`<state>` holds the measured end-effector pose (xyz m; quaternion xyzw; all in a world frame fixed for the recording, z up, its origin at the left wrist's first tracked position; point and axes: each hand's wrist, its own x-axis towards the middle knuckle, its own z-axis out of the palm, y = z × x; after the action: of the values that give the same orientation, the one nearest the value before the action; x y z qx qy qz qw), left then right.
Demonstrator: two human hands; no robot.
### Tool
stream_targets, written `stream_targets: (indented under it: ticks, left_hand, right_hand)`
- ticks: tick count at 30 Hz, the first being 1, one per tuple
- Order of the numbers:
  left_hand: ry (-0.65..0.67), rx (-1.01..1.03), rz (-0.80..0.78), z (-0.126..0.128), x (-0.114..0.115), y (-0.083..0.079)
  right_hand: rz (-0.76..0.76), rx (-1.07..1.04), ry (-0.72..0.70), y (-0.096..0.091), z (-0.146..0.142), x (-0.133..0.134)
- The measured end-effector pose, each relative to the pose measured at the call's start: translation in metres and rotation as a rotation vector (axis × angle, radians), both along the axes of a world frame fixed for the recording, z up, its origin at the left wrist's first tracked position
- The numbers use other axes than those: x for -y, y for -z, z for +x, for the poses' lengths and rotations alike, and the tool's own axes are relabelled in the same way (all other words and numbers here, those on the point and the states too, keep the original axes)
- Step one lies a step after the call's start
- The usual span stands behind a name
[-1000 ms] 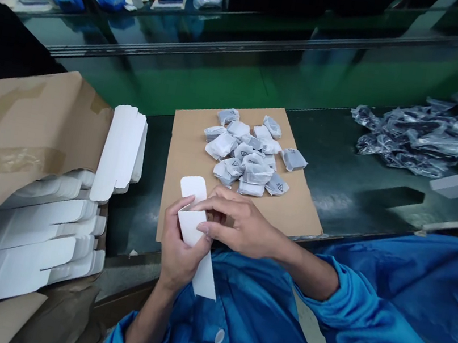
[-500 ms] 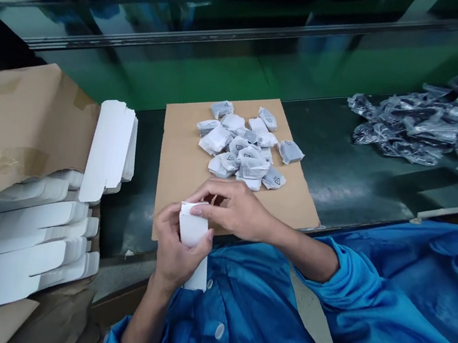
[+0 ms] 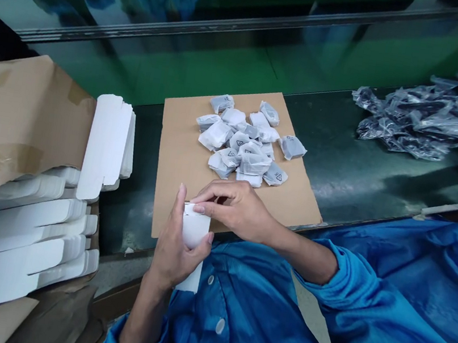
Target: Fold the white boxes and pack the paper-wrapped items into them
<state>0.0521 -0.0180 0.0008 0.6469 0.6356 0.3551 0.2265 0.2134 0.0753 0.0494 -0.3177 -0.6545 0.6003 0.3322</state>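
Note:
A slim white carton [image 3: 195, 231] stands tilted in front of my body, its lower end hanging past the bench edge. My left hand [image 3: 178, 247] grips it between the thumb on the right side and the palm on the left, with the index finger raised straight. At the carton's top end, my right hand [image 3: 237, 210] pinches the small flap with thumb and fingers. Just beyond the hands lies a pile of small items in white translucent bags [image 3: 252, 158], some with printed triangle marks, on a flat cardboard sheet [image 3: 177, 169].
At left, a large cardboard box [image 3: 26, 118] holds stacked flattened white cartons [image 3: 51, 236]; more flat cartons [image 3: 106, 147] lean beside it. Clear plastic bags with dark contents [image 3: 426, 120] lie on the right. A green-backed ledge [image 3: 228, 62] runs behind; other people's hands work past it.
My left index finger has lifted from the carton's top and now points up. The carton has turned slightly more upright. My right hand stays at the flap.

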Motion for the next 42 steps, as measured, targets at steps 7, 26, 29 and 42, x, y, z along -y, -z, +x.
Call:
stream_targets:
  ticks: [7,26,29,42]
  left_hand:
    - [0.006,0.041,-0.100,0.000,-0.001,0.006]
    - [-0.008,0.162,-0.026,0.005,-0.002,0.014]
    - [-0.216,0.375,0.004,0.011,-0.019,0.011]
    - [0.190,-0.468,0.216,-0.034,-0.023,0.009]
  right_hand:
    - [0.205,0.091,0.120,0.011,-0.002,0.008]
    - [0.661,0.245,-0.015,0.040,0.001,0.029]
    - [0.754,0.401,-0.047,0.012,0.034,-0.001]
    - [0.682,1.506,0.057,0.019,0.187,-0.106]
